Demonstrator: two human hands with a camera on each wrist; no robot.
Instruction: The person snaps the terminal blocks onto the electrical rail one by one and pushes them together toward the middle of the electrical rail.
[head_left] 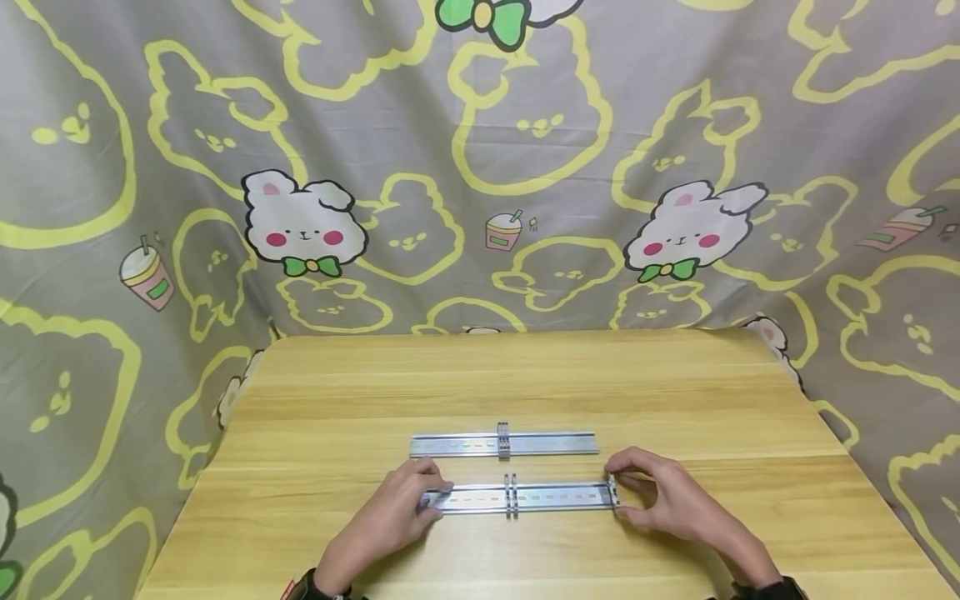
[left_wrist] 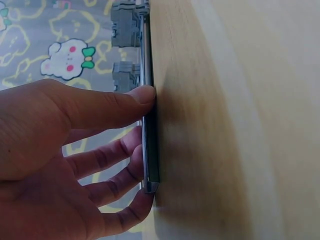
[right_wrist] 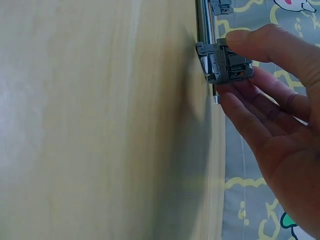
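A slotted metal DIN rail (head_left: 562,497) lies across the near part of the table. My left hand (head_left: 405,500) grips its left end, with the thumb on the near edge and the other fingers along the far side. Two thin grey terminal blocks (head_left: 511,497) stand side by side at the rail's middle. At its right end, my right hand (head_left: 660,496) pinches another grey terminal block (right_wrist: 225,62) between thumb and fingers. That block sits across the rail, just in from its tip in the right wrist view.
Behind lies a second, parallel DIN rail (head_left: 551,443) with a tight stack of terminal blocks (head_left: 503,441) near its middle. Both rails are on a wood-grain table (head_left: 337,375). A grey curtain (head_left: 420,250) with rabbit prints surrounds the table's back and sides.
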